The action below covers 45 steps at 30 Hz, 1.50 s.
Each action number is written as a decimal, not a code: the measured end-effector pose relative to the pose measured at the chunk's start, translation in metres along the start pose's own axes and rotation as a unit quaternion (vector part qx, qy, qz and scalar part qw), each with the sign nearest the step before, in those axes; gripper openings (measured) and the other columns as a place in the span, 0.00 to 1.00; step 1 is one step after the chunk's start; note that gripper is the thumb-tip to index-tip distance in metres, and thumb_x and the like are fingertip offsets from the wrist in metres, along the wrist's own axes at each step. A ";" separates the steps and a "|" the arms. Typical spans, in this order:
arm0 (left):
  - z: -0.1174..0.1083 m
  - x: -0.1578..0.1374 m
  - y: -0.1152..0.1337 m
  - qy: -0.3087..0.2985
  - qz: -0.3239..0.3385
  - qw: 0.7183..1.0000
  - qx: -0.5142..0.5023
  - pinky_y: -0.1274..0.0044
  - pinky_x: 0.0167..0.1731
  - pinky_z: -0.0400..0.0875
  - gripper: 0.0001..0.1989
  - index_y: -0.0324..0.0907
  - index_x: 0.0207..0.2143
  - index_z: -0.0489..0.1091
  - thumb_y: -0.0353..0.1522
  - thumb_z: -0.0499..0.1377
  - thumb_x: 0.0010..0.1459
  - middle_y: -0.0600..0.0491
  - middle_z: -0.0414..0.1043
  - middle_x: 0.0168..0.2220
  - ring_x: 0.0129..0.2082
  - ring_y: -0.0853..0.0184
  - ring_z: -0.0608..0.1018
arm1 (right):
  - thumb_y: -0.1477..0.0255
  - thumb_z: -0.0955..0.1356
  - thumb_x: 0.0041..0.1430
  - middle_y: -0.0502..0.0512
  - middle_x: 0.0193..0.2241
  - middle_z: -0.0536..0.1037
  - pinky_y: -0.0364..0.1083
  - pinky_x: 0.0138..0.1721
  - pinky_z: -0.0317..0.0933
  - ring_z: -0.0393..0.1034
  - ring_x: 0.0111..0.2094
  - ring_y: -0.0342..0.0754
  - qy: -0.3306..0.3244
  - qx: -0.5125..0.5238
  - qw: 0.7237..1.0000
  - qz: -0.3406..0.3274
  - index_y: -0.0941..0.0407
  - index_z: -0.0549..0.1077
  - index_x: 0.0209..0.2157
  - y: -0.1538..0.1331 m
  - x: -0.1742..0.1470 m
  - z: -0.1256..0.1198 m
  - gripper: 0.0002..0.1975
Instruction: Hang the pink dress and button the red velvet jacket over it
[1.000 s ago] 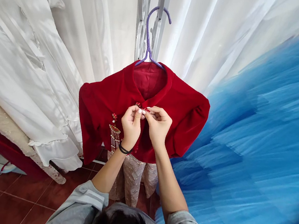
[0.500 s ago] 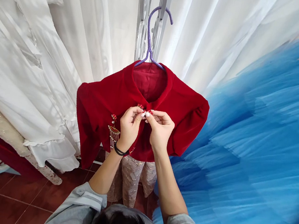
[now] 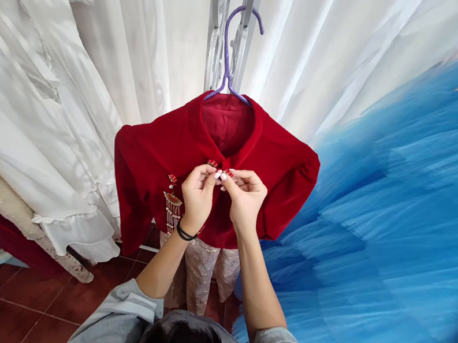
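A red velvet jacket [image 3: 165, 131] hangs on a purple hanger [image 3: 227, 54], its collar facing me. Just below the collar, at the centre front, are small red beaded fastenings [image 3: 213, 163]. My left hand [image 3: 197, 195] is closed in a pinch on the beaded fastening there, and a black band circles its wrist. Thumb to thumb with it, my right hand [image 3: 249, 199] pinches the other side of the same fastening. The fingertips hide its exact parts. Left of my hands, a beaded tassel ornament [image 3: 172, 206] hangs on the jacket front.
Patterned pale fabric [image 3: 199, 275] hangs below the jacket. A metal stand [image 3: 243, 39] carries the hanger. White drapery [image 3: 111, 58] covers the back and left; blue tulle [image 3: 379, 220] fills the right. Red tiles [image 3: 10, 299] form the floor.
Both hands keep their pinch at the jacket's front with only slight finger movement. The jacket and hanger appear shifted slightly left and up in view.
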<state>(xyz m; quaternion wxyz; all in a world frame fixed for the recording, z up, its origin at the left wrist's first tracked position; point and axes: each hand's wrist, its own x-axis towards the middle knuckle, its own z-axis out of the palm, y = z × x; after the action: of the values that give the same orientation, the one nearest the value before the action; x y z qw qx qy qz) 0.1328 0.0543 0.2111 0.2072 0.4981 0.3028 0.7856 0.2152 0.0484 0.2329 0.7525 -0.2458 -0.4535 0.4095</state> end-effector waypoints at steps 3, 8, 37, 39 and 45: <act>0.000 -0.001 -0.002 -0.004 0.008 0.999 0.037 0.80 0.32 0.75 0.09 0.40 0.34 0.70 0.37 0.60 0.60 0.53 0.74 0.31 0.31 0.71 0.78 | 0.72 0.77 0.42 0.47 0.22 0.77 0.40 0.24 0.69 0.71 0.22 0.40 0.007 -0.005 1.000 -0.014 0.57 0.75 0.26 0.002 0.000 0.002 0.10; -0.003 0.001 -0.004 -0.020 0.017 0.992 0.120 0.77 0.35 0.74 0.10 0.41 0.35 0.68 0.39 0.57 0.62 0.51 0.73 0.33 0.33 0.69 0.77 | 0.73 0.76 0.44 0.47 0.22 0.76 0.40 0.25 0.68 0.70 0.23 0.39 0.010 -0.015 0.999 -0.047 0.57 0.74 0.26 0.004 -0.001 0.005 0.08; -0.037 0.036 0.024 -0.165 0.311 0.850 0.391 0.68 0.54 0.63 0.14 0.48 0.49 0.75 0.34 0.58 0.62 0.48 0.74 0.47 0.49 0.62 0.71 | 0.66 0.75 0.48 0.49 0.25 0.79 0.40 0.24 0.70 0.72 0.23 0.40 -0.065 -0.076 0.995 0.008 0.56 0.79 0.33 -0.020 0.010 -0.009 0.11; -0.039 0.043 0.024 -0.168 0.325 0.854 0.370 0.69 0.54 0.63 0.12 0.47 0.46 0.76 0.35 0.60 0.61 0.49 0.75 0.46 0.49 0.61 0.71 | 0.66 0.76 0.47 0.48 0.25 0.79 0.40 0.23 0.70 0.72 0.23 0.40 -0.082 -0.079 0.994 0.001 0.56 0.79 0.33 -0.025 0.013 -0.008 0.11; -0.031 0.031 0.036 -0.109 0.270 0.892 0.346 0.70 0.48 0.67 0.06 0.45 0.37 0.77 0.35 0.61 0.59 0.50 0.75 0.41 0.45 0.63 0.72 | 0.66 0.74 0.52 0.50 0.28 0.79 0.43 0.27 0.73 0.74 0.27 0.43 -0.104 -0.139 0.984 -0.049 0.55 0.78 0.34 -0.032 0.011 -0.009 0.09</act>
<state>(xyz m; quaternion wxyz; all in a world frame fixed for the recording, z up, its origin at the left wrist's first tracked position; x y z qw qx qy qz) 0.0908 0.0390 0.2463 -0.1664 0.6831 0.3850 0.5979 0.2381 0.0406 0.2578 0.6787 -0.2814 -0.5935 0.3286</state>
